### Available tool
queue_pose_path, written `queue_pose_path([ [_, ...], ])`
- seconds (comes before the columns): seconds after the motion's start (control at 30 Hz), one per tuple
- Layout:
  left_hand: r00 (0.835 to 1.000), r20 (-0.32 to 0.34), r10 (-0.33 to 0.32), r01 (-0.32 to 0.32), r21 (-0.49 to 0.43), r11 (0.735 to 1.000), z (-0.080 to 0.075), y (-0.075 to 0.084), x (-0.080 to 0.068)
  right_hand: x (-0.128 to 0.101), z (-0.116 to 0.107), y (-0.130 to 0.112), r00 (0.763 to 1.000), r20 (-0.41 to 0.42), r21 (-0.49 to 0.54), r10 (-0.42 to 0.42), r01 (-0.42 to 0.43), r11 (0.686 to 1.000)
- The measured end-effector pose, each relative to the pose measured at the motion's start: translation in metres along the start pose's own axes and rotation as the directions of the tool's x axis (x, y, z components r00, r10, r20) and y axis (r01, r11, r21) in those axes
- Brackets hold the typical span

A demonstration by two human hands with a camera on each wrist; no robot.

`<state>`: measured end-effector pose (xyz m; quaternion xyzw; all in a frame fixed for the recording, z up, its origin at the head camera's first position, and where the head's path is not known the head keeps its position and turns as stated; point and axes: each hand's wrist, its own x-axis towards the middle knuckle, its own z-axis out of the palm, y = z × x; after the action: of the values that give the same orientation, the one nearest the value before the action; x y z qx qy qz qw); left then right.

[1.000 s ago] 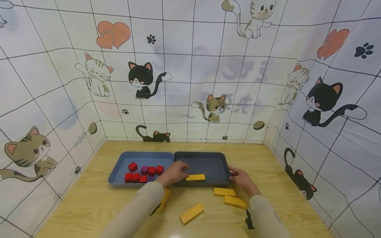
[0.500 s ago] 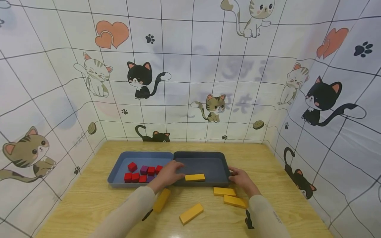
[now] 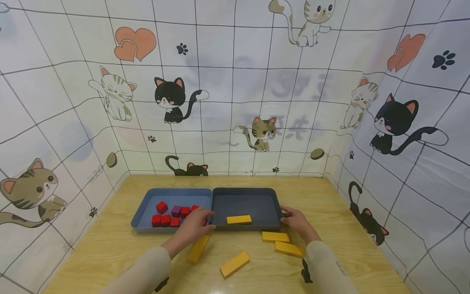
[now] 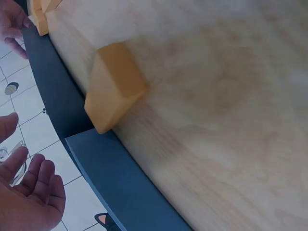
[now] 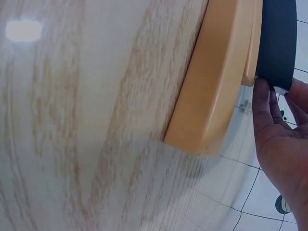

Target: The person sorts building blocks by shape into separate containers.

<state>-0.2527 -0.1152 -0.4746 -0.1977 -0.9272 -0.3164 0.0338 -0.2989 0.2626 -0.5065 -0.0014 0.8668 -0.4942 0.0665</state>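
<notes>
yellow block (image 3: 198, 248), just below left fingers (image 3: 204, 215)

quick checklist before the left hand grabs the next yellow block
1. Left hand free, nothing held: ok.
2. Nearest yellow block on the table by that hand, unobstructed: ok.
3. Dark tray has bare floor beside the yellow block inside it: ok.
4. Right hand touching the dark tray's right edge: ok.
5. Firmness of that hold: cannot tell.
6. Red and purple cubes confined to the blue tray: ok.
</notes>
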Motion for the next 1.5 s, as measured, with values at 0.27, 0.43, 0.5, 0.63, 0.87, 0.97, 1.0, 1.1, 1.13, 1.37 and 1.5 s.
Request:
queue_pose_path([
  [0.27, 0.999, -0.026, -0.031, 0.031, -0.002, 1.0, -0.004, -0.001, -0.019, 0.003, 0.001, 0.004, 0.999, -0.009, 0.008, 0.03, -0.03, 1.0],
  [0.43, 0.998, -0.025, -0.064, 0.064, 0.001, 0.998, -0.004, -0.003, -0.03, 0.003, 0.001, 0.003, 1.0, -0.01, 0.013, 0.026, -0.026, 1.0],
  [0.5, 0.997, -0.022, -0.075, 0.075, -0.001, 0.997, -0.003, -0.005, -0.035, 0.002, 0.0, 0.003, 1.0, -0.01, 0.011, 0.026, -0.026, 1.0],
  [0.63, 0.994, -0.004, -0.107, 0.108, 0.023, 0.994, -0.001, -0.011, -0.047, 0.0, 0.001, 0.002, 0.999, -0.003, 0.008, 0.041, -0.041, 0.999],
  [0.87, 0.988, 0.0, -0.157, 0.157, 0.064, 0.986, 0.004, -0.015, -0.06, 0.001, 0.002, 0.004, 0.999, -0.003, 0.008, 0.039, -0.039, 0.999],
  [0.97, 0.983, -0.004, -0.183, 0.183, 0.083, 0.98, 0.004, -0.015, -0.061, 0.002, 0.002, 0.004, 0.999, -0.005, 0.012, 0.039, -0.039, 0.999],
  [1.0, 0.981, -0.002, -0.196, 0.196, 0.09, 0.977, 0.004, -0.015, -0.061, 0.002, 0.001, 0.003, 0.999, -0.005, 0.015, 0.039, -0.039, 0.999],
  [1.1, 0.976, 0.008, -0.218, 0.215, 0.108, 0.97, 0.005, -0.015, -0.062, 0.002, 0.001, 0.003, 0.999, -0.008, 0.019, 0.042, -0.042, 0.999],
  [1.13, 0.975, 0.013, -0.223, 0.22, 0.11, 0.969, 0.005, -0.015, -0.062, 0.002, 0.001, 0.003, 0.999, -0.01, 0.022, 0.043, -0.043, 0.999],
  [1.37, 0.975, 0.056, -0.216, 0.21, 0.092, 0.973, 0.012, -0.016, -0.064, 0.001, 0.001, 0.002, 0.999, -0.016, 0.025, 0.043, -0.043, 0.999],
  [1.5, 0.979, 0.069, -0.191, 0.182, 0.117, 0.976, 0.014, -0.017, -0.063, 0.001, 0.001, 0.003, 0.999, -0.015, 0.037, 0.039, -0.039, 0.999],
])
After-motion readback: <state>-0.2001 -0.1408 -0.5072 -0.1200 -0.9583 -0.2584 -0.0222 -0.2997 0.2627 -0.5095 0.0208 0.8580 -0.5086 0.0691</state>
